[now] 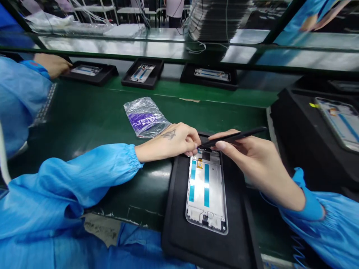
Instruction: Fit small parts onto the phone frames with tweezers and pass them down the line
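A phone frame [214, 186] with blue adhesive strips lies face down in a black foam tray [179, 231] in front of me. My right hand [252, 157] grips black tweezers [238, 135], their tips pointing left over the frame's top end. At that same end, my left hand [182, 140] has its fingers pinched together close to the tweezer tips. Whatever sits between those fingertips is too small or hidden to make out. Beyond my left wrist, a clear plastic bag [146, 117] with a purple patch rests on the green bench.
Along the back rail stand black trays with phone frames: a left one [103, 76], a middle one [157, 76] and a right one [187, 76]. A co-worker's hand [53, 65] touches the left one. Stacked black trays [297, 127] rise at my right, a phone frame [340, 123] on top.
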Demonstrator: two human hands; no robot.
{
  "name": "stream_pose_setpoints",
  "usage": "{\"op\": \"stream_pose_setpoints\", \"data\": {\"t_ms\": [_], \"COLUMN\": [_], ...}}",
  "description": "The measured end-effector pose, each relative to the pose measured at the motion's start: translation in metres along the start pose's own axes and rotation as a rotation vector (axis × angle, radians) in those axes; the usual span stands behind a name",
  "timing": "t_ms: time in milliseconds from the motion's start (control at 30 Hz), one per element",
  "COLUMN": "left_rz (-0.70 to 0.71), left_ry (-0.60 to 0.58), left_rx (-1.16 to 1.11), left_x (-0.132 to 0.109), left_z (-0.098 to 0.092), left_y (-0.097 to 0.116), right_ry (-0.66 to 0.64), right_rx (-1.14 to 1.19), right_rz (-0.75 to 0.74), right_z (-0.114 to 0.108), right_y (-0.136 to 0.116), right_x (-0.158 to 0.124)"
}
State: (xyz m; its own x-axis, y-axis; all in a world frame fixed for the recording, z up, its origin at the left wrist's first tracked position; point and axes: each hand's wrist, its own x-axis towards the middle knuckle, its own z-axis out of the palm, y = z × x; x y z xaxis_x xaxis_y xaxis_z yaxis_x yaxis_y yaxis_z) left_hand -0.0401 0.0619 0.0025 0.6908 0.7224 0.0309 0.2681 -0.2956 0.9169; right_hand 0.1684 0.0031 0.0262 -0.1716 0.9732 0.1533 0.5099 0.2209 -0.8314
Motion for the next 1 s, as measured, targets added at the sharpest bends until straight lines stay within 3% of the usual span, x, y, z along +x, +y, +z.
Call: {"op": "stream_pose_setpoints", "data": {"t_ms": [467,600,667,733,767,867,933,1000], "left_rz": [0.041,0.02,0.036,0.142,0.226,0.465,0.511,0.529], "left_ry": [-0.019,-0.028,0.023,0.046,0.012,-0.255,-0.319,-0.308], "left_rx": [0.081,0.064,0.142,0.327,0.446,0.757,0.869,0.907], "left_x": [0.001,0.001,-0.005,-0.019,-0.029,-0.06,-0.074,-0.08], "left_z": [-0.001,-0.003,-0.003,0.002,0.006,0.027,0.041,0.05], "left_y": [0.002,0.002,0.01,0.023,0.03,0.042,0.041,0.035], "right_ry": [-0.024,0.03,0.085,0.124,0.134,0.141,0.15,0.161], "right_rx": [0.066,0.09,0.065,0.03,0.016,0.001,0.015,0.025], "right_rz": [0.067,0.032,0.016,0.002,-0.006,-0.002,0.011,0.008], "right_z": [0.0,0.0,-0.003,-0.006,-0.008,-0.011,-0.011,-0.01], "right_y": [0.002,0.006,0.01,0.013,0.015,0.021,0.024,0.027], "right_x": [0.006,0.003,0.001,-0.001,-0.002,-0.003,-0.002,-0.002]}}
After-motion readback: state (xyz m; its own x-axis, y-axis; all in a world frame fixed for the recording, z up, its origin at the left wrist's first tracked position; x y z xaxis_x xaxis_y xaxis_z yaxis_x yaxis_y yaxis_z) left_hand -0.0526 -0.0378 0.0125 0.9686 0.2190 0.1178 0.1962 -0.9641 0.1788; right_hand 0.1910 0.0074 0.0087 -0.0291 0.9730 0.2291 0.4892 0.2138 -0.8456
